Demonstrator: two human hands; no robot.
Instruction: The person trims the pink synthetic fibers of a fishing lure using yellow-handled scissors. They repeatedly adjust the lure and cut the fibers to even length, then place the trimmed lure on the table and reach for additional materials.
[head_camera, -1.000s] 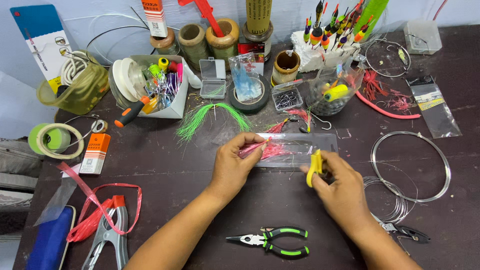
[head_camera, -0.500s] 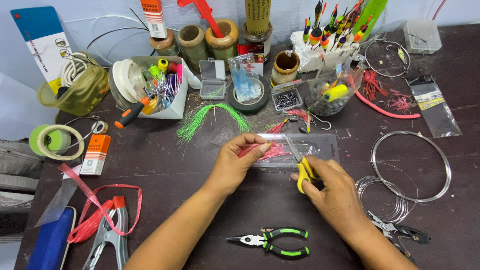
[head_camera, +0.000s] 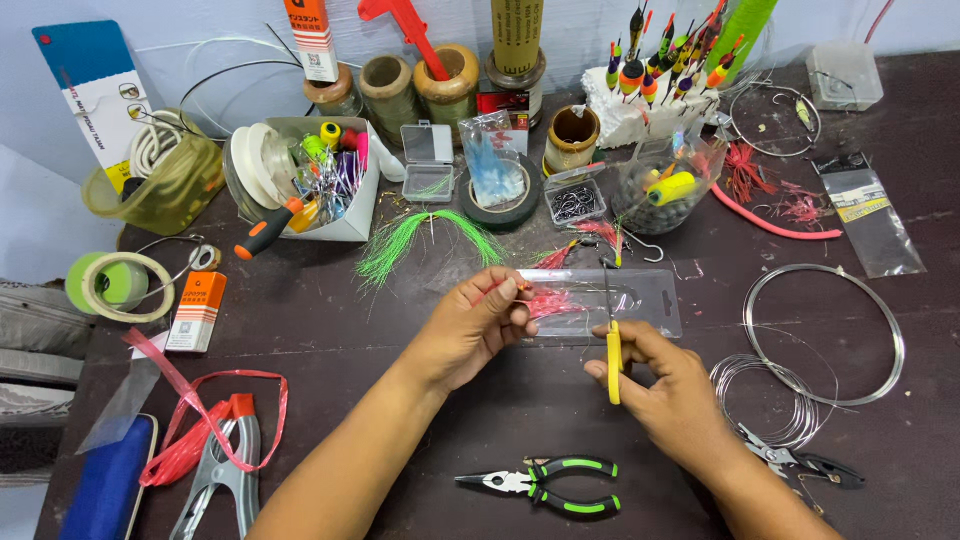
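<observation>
My left hand pinches the end of a pink feathery fishing lure above a clear plastic blister pack. In my right hand is a thin tool with a yellow handle; its metal shaft points up toward the lure. Both hands hover over the dark table, close together. A pair of pliers with green and black handles lies just below them.
Coils of steel wire lie at the right with small cutters. A green tinsel skirt, tape roll, hook box, floats in foam, thread spools, a clamp and tape rings crowd the table.
My right hand has turned the yellow-handled tool upright and drifted slightly down and right. The left hand stays on the pink lure.
</observation>
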